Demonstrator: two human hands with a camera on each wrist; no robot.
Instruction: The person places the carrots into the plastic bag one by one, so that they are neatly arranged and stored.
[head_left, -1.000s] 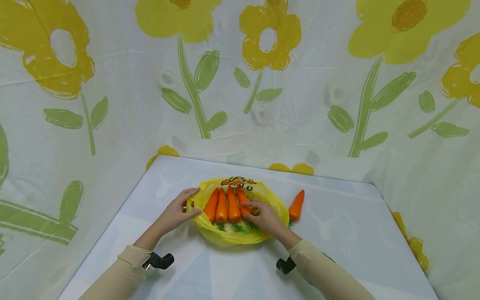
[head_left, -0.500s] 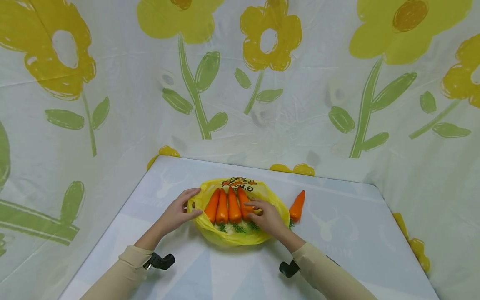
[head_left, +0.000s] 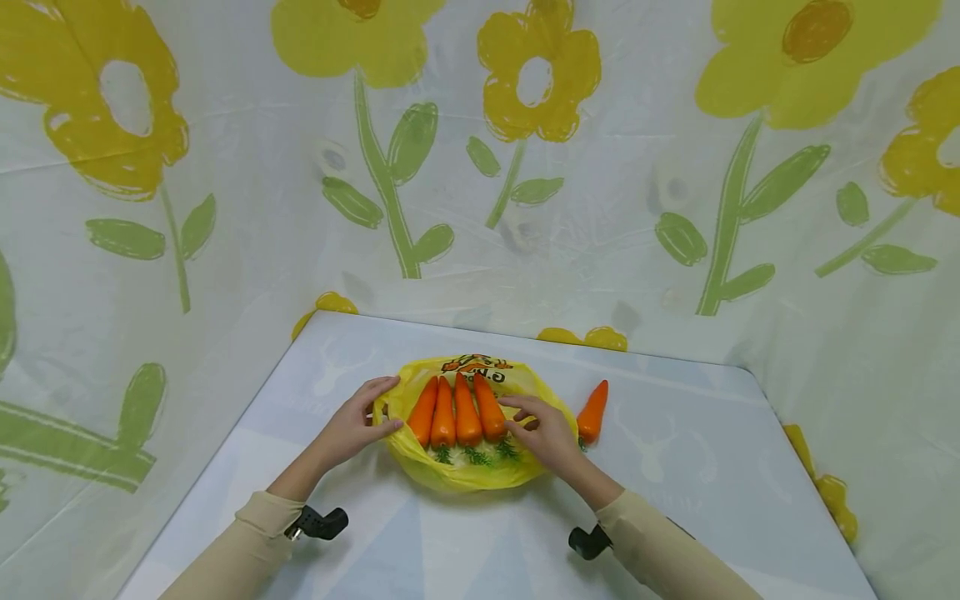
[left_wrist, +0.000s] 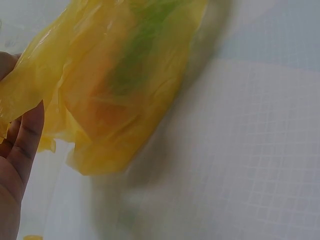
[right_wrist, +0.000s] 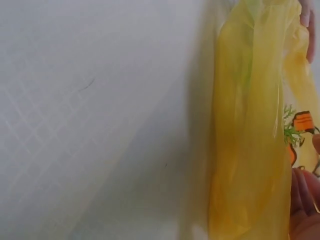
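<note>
A yellow plastic bag (head_left: 450, 477) lies opened wide on the table, with several orange carrots (head_left: 467, 412) side by side in it. Their green tops point toward me. My left hand (head_left: 354, 423) holds the bag's left rim between thumb and fingers; in the left wrist view, the bag (left_wrist: 120, 115) hangs from that hand (left_wrist: 27, 140). Over the bag's right part is my right hand (head_left: 546, 433), its fingers spread beside the rightmost carrot (head_left: 491, 408) and holding nothing. Part of that hand (right_wrist: 305, 200) shows past the plastic in the right wrist view.
One more carrot (head_left: 592, 412) lies outside the bag, just to its right, its green top partly hidden. The pale patterned table (head_left: 675, 500) extends right and toward me. A flower-printed curtain (head_left: 600, 208) rises behind and at both sides.
My right hand has let go of the rightmost carrot and moved slightly right. That carrot stays in the bag beside the others. The left hand keeps its hold on the rim.
</note>
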